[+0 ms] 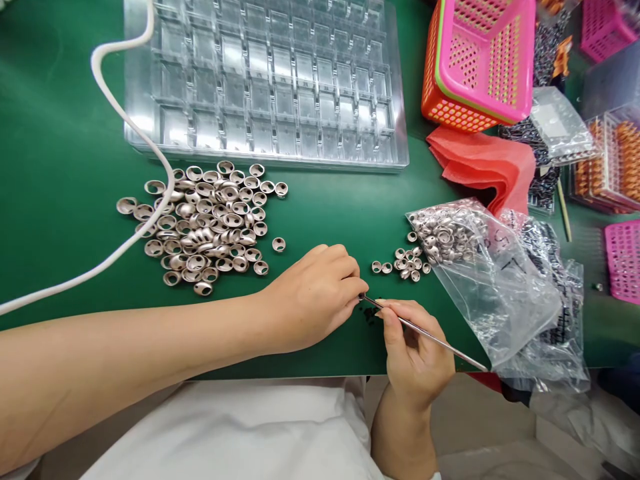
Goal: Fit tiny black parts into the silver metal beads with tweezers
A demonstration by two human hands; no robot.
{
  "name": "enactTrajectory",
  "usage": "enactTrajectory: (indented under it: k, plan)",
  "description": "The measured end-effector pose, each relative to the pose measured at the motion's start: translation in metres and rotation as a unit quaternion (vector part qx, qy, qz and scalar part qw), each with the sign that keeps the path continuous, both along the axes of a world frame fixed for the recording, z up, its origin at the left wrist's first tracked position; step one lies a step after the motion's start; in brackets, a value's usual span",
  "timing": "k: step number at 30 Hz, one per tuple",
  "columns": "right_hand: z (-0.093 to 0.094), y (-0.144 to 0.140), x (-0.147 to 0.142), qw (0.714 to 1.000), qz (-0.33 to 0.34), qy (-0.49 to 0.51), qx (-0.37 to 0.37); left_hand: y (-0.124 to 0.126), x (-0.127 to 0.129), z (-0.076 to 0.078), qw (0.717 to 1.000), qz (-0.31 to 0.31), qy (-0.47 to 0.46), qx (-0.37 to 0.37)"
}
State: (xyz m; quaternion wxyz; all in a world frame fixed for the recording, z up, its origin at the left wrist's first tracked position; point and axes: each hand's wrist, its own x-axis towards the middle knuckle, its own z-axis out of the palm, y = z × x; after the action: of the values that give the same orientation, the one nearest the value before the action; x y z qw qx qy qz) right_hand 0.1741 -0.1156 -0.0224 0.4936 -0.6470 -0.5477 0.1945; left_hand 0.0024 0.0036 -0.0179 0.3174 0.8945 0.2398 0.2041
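Between the pinched fingers of my left hand (320, 293) is a small part, mostly hidden, that looks like one of the metal rings. My right hand (417, 347) grips a thin metal rod (440, 341) like a pen, and its tip meets the part at my left fingertips. Small black bits (371, 315) lie on the green table just under the rod. A heap of silvery metal rings with holes (215, 223) spreads beyond my left forearm. Past my right hand, a few loose metal rings (407, 263) lie beside an opened plastic bag (480, 267) holding more.
A clear compartment tray (270, 87) lies at the back, with a white cable (125, 113) crossing its left corner and the heap. Stacked pink and orange baskets (480, 67), a folded red cloth (490, 167) and clear boxes with orange parts (613, 160) crowd the right.
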Motion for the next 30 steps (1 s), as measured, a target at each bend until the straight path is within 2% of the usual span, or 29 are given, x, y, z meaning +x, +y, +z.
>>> enactTrajectory:
  k: [13,19,26,30]
  plan:
    - [0.0012,0.0002,0.0006,1.000,0.002,-0.028,-0.003,0.0001,0.0002,0.0020,1.000,0.000,0.007,-0.020]
    - [0.0003,0.0013,0.0006,0.999,0.011,-0.036,0.016,0.0003,0.0000,0.0019,1.000,0.000,0.009,-0.025]
    - [0.0021,0.0023,0.0000,0.993,0.034,-0.104,0.044,0.0010,0.0004,0.0031,1.000,0.001,0.010,-0.020]
    - [0.0016,0.0014,0.0008,0.991,0.041,-0.110,0.058,0.0014,0.0000,0.0042,1.000,-0.002,0.016,-0.024]
